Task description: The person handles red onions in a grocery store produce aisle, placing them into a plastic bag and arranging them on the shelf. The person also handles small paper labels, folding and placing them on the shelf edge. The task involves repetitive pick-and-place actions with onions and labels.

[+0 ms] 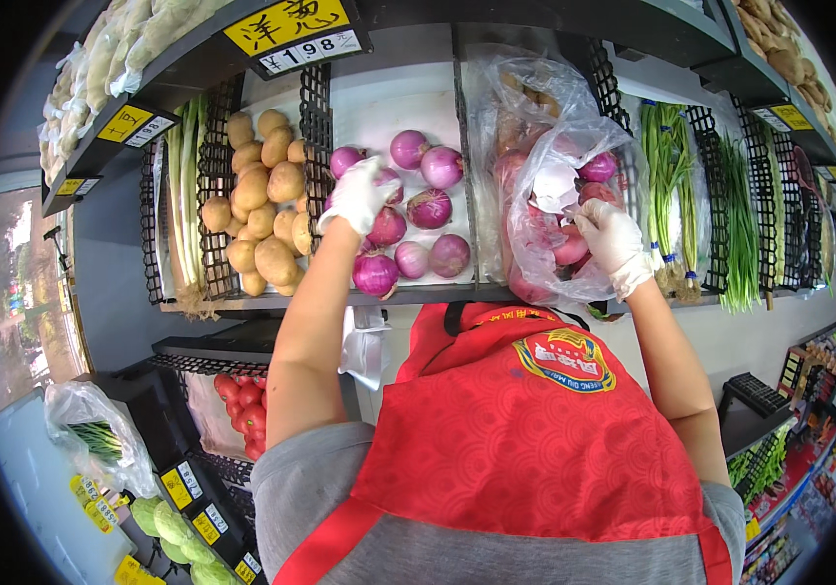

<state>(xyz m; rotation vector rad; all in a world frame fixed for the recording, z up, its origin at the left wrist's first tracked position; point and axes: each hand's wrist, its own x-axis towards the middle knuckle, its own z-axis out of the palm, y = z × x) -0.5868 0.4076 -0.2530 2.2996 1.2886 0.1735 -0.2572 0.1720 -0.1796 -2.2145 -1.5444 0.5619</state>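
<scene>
My left hand (353, 197), in a white glove, is curled over a red onion (391, 184) in the white-lined onion compartment (359, 95). Several other red onions (430, 209) lie around it in loose rows. To the right, a clear plastic bag (528, 256) lies open on the same shelf with red onions (570, 246) inside. My right hand (612, 243), also gloved, has its fingers bent together at the right side of the bag's mouth. The glove hides exactly what its fingertips pinch. A crumpled white piece (555, 186) sits in the opening.
Black mesh dividers (315, 110) part the onions from potatoes (264, 190) and leeks (185, 197) on the left. Bundled greens (667, 175) stand on the right. A dark upper shelf (462, 13) with price signs overhangs the back. Tomatoes (246, 409) lie in a lower-left bin.
</scene>
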